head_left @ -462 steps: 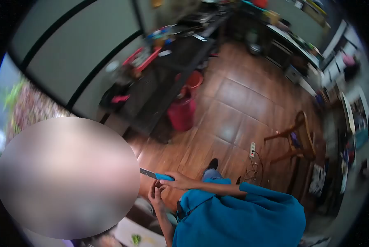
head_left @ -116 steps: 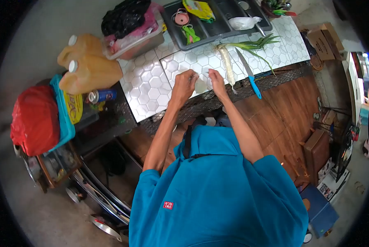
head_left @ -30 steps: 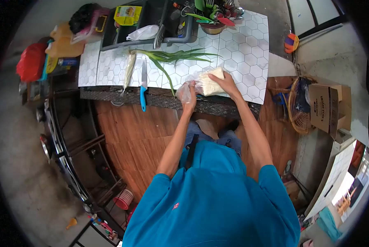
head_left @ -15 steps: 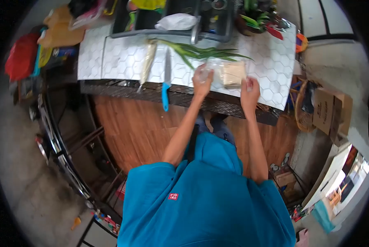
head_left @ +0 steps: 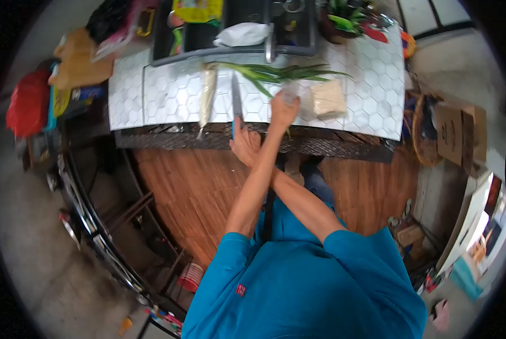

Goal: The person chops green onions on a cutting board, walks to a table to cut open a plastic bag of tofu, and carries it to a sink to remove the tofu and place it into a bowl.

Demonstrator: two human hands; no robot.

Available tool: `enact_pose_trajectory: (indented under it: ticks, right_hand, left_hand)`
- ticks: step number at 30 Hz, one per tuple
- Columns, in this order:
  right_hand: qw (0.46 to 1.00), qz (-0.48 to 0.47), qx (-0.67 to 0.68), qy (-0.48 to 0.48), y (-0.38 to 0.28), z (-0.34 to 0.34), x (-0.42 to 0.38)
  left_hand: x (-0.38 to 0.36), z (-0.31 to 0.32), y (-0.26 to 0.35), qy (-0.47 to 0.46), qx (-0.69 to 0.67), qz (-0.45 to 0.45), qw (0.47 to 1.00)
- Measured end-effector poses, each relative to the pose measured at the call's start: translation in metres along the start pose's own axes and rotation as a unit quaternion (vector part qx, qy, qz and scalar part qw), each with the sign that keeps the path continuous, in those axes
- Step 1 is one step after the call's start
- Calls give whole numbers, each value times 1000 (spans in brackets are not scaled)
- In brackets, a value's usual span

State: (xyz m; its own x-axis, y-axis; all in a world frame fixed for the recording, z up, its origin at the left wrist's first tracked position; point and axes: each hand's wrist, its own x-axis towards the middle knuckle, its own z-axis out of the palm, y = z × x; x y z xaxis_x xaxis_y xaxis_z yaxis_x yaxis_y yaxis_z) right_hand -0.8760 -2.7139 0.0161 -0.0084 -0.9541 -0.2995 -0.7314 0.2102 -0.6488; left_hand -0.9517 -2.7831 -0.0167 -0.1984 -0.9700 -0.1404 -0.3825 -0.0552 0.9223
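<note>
My left hand point(head_left: 285, 111) is closed on a crumpled end of clear plastic point(head_left: 305, 104). That plastic reaches toward a pale square block point(head_left: 328, 99) lying on the white table. Under my left forearm, my right arm crosses over to the left. My right hand point(head_left: 246, 146) is closed around the blue handle of a knife point(head_left: 236, 99), covering most of it; the blade lies on the tabletop, pointing away from me. Long green leaves point(head_left: 275, 73), like spring onions, lie behind both hands. To the knife's left is a long pale item in a clear bag point(head_left: 207, 96).
A dark compartment tray point(head_left: 199, 55) holding a white bag point(head_left: 241, 35) and a yellow packet point(head_left: 198, 10) stands at the back. A potted plant point(head_left: 340, 25) is at the back right. The white table point(head_left: 162, 96) has a dark front edge. A cardboard box point(head_left: 456, 133) stands at right.
My right hand has left the block's right side and crossed under my left arm to the knife handle. My left hand stays on the plastic. The view has shifted slightly.
</note>
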Motion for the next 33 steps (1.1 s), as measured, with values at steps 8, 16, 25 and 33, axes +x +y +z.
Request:
enact_pose_trajectory:
  ticks: [8, 16, 25, 33]
  right_hand:
    - [970, -37, 238, 25, 39, -39, -75]
    - [954, 212, 196, -78, 82, -193, -229]
    - [953, 188, 191, 140, 127, -226, -135]
    - [961, 101, 174, 189, 162, -193, -108]
  left_hand:
    - [14, 9, -21, -38, -32, -15, 999]
    - [9, 5, 23, -29, -17, -44, 998]
    - [-18, 33, 11, 80, -190, -77, 975]
    - [-23, 31, 19, 125, -160, -14, 979]
